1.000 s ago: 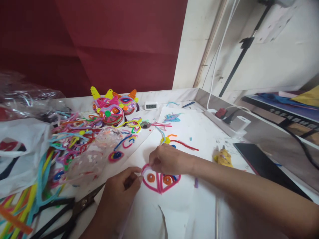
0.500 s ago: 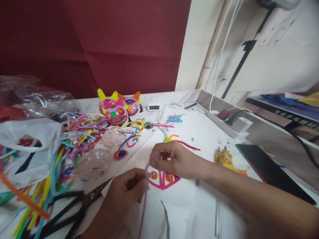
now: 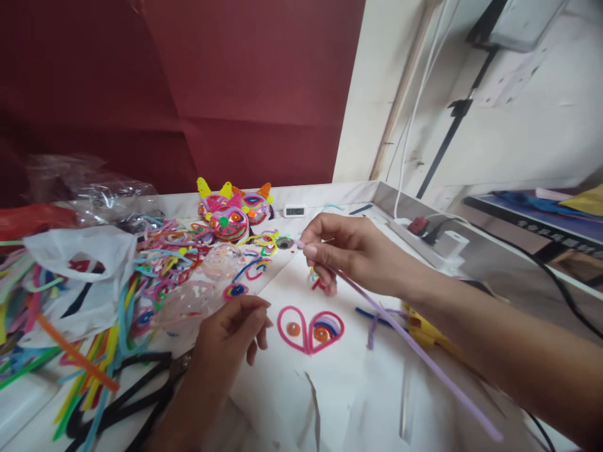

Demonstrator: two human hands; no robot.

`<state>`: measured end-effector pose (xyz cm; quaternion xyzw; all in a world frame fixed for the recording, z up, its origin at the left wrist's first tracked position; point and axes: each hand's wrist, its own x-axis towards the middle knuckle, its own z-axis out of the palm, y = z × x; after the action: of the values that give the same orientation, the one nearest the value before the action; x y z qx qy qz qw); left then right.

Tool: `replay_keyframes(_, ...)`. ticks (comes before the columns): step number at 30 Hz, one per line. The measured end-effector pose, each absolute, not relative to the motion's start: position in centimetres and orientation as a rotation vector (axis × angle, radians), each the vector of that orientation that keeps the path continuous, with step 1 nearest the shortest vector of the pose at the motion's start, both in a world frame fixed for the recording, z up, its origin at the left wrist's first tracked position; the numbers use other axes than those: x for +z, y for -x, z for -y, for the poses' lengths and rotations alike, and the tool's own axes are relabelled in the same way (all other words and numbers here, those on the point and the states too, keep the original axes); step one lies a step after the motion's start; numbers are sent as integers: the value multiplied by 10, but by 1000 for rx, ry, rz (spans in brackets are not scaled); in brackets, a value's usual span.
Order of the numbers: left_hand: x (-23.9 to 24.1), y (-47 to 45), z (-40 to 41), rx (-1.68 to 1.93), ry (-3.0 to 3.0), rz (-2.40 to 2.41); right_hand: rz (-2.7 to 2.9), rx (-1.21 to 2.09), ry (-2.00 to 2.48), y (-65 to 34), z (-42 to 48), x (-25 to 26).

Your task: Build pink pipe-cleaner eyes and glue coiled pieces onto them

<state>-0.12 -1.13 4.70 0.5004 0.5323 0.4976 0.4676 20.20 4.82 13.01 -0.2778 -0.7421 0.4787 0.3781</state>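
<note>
My right hand (image 3: 351, 254) is raised over the white paper (image 3: 343, 383) and pinches one end of a long lilac pipe cleaner (image 3: 414, 348), which trails down to the lower right. My left hand (image 3: 230, 339) rests low beside the paper with its fingers loosely curled and nothing in them. Between the hands lies a pink pipe-cleaner shape (image 3: 309, 329) of two loops, each with an orange dot inside. Its right loop also holds blue and purple arcs.
A heap of coloured pipe cleaners (image 3: 155, 257), a white plastic bag (image 3: 82, 276) and black scissors (image 3: 122, 402) lie at the left. Finished pipe-cleaner masks (image 3: 233, 210) and a small clock (image 3: 294, 211) stand at the back. A yellow glue gun (image 3: 424, 326), power strip (image 3: 424, 235) and cables lie to the right.
My right hand has lifted up and back from the pink shape, drawing the lilac pipe cleaner out to the right. My left hand has let go of it and drawn back a little.
</note>
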Motion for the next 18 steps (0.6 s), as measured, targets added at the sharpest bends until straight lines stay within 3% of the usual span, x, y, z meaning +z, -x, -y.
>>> replay_keyframes(6,49,-3,0,1258,-1307,-1414,2563,664,734,-198,-70,107)
replay_keyframes(18,20,0,-16,984,-1559,-1657,2750,705,666,-183,-81,53)
